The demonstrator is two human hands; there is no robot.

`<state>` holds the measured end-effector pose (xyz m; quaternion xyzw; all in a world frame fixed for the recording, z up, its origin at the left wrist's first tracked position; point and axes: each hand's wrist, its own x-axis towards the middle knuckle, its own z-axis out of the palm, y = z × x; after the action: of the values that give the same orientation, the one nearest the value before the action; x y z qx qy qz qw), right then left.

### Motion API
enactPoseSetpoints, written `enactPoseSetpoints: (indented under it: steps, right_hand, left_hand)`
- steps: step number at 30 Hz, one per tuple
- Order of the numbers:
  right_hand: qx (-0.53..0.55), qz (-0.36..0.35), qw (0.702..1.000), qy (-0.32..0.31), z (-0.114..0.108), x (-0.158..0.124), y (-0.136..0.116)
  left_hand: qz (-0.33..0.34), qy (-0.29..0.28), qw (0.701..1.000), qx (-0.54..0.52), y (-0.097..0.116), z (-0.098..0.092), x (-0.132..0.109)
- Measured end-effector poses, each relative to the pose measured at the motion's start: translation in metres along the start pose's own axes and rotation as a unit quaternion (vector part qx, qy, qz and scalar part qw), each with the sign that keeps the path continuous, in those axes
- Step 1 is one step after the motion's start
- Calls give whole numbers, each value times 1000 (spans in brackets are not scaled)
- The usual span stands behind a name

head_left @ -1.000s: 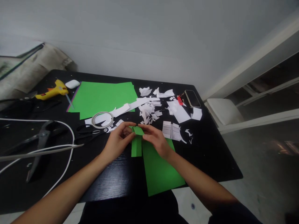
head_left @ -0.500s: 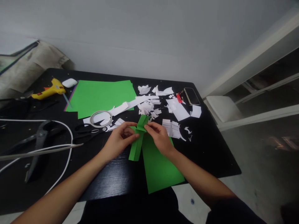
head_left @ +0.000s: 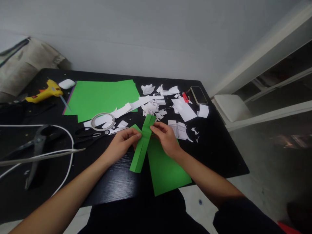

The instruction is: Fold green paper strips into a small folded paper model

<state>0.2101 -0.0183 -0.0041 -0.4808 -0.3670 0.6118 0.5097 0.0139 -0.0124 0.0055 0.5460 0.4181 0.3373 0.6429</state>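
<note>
A long folded green paper strip (head_left: 142, 144) runs diagonally over the black table (head_left: 117, 185), its upper end unfolded straight. My left hand (head_left: 123, 144) pinches the strip's left edge near its middle. My right hand (head_left: 165, 138) pinches its right edge, fingers closed on the paper. Under my right wrist lies a larger green sheet (head_left: 165, 170) reaching the table's near edge.
Black scissors (head_left: 91, 135) and a tape roll (head_left: 102, 121) lie left of my hands. Behind are a big green sheet (head_left: 102, 97), several white paper scraps (head_left: 156, 110), a phone (head_left: 198, 95), a yellow glue gun (head_left: 45, 92), pliers (head_left: 36, 146) and a white cable (head_left: 48, 154).
The strip's folded-over top has been opened out; it now lies straight and longer. Both hands stayed at the strip, shifting slightly as it unfolded.
</note>
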Motion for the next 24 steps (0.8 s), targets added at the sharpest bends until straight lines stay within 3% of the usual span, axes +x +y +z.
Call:
enactPoseSetpoints:
  steps: [7, 13, 20, 24]
  right_hand:
    - [-5, 8, 998, -63, 3, -5, -5]
    - [-31, -8, 998, -50, 2, -4, -2]
    - [-27, -21, 999, -36, 2, -4, -2]
    - [-22, -26, 999, -23, 3, -4, -3]
  left_hand:
    - [15, 15, 1000, -7, -2, -1, 1]
    - [23, 17, 1000, 11, -1, -1, 1]
    - [-9, 22, 998, -63, -1, 1, 2]
    - [-6, 32, 999, -31, 0, 1, 1]
